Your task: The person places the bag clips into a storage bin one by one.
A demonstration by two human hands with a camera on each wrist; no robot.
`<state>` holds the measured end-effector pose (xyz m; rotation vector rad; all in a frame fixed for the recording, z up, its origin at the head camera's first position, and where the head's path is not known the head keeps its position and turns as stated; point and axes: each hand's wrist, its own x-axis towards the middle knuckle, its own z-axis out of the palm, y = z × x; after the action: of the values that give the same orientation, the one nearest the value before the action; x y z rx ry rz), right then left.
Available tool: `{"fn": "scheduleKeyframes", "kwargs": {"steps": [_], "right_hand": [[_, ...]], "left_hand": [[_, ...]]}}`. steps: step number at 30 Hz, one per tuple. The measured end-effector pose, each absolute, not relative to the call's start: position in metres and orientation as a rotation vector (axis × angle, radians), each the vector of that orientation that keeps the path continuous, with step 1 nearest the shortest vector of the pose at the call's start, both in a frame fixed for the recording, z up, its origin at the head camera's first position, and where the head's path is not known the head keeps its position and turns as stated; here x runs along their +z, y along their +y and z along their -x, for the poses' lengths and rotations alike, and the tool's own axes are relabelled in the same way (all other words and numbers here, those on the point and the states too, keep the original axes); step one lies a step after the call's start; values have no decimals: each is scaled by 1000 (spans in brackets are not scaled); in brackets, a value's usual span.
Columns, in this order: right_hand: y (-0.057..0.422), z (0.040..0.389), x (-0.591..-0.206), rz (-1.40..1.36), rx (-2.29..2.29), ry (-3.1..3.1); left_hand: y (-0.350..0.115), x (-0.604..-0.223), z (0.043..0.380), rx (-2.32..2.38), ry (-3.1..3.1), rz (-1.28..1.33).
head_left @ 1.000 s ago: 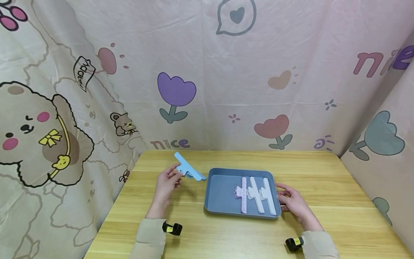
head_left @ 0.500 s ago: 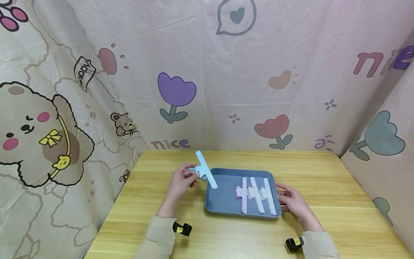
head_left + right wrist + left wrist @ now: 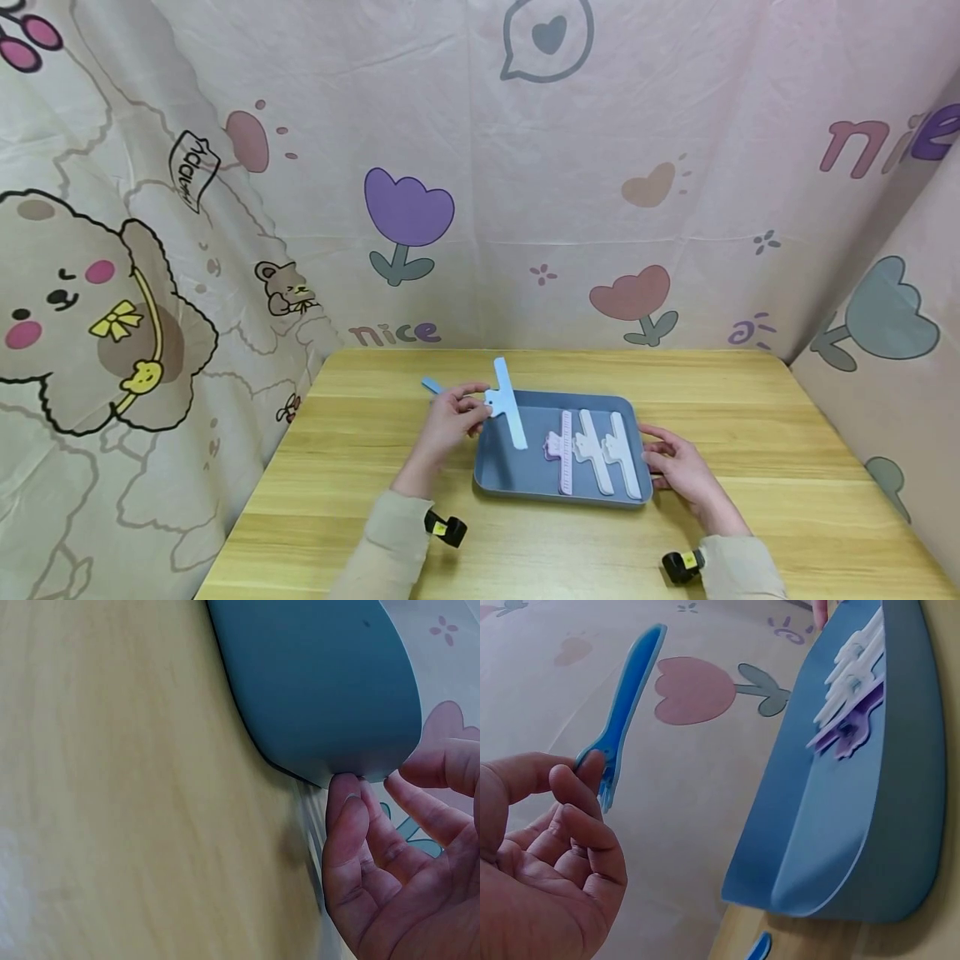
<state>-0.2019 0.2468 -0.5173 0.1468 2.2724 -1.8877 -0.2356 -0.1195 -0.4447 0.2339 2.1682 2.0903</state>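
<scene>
My left hand (image 3: 456, 410) pinches a light blue long-bar clip (image 3: 510, 404) by its handle between thumb and fingers. The clip is held over the left part of a blue-grey tray (image 3: 517, 492). In the left wrist view the blue clip (image 3: 626, 697) appears edge-on. Inside the tray's right half lie a purple clip (image 3: 566, 454) and two white clips, one in the middle (image 3: 596, 450) and one nearest the right wall (image 3: 624, 454). My right hand (image 3: 678, 467) touches the tray's right outer wall with its fingertips; in the right wrist view they meet the wall (image 3: 330, 697).
Another blue clip (image 3: 431, 385) lies on the wooden table (image 3: 555, 550) behind my left hand, mostly hidden by it. A patterned cloth (image 3: 480, 208) hangs behind the table and along both sides.
My left hand has moved right with the blue clip, from beside the tray to over its left part, and the clip has turned more upright. My right hand and the tray stay put.
</scene>
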Motion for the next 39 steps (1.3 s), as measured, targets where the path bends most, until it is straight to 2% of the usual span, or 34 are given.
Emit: {"fn": "scheduleKeyframes", "kwargs": {"steps": [15, 39], "right_hand": [[247, 202, -517, -164, -1893, 2265], [247, 203, -518, -148, -1885, 2282]], "left_hand": [[-90, -471, 246, 1864, 2239, -239], [-73, -498, 250, 1718, 2294, -170]]}}
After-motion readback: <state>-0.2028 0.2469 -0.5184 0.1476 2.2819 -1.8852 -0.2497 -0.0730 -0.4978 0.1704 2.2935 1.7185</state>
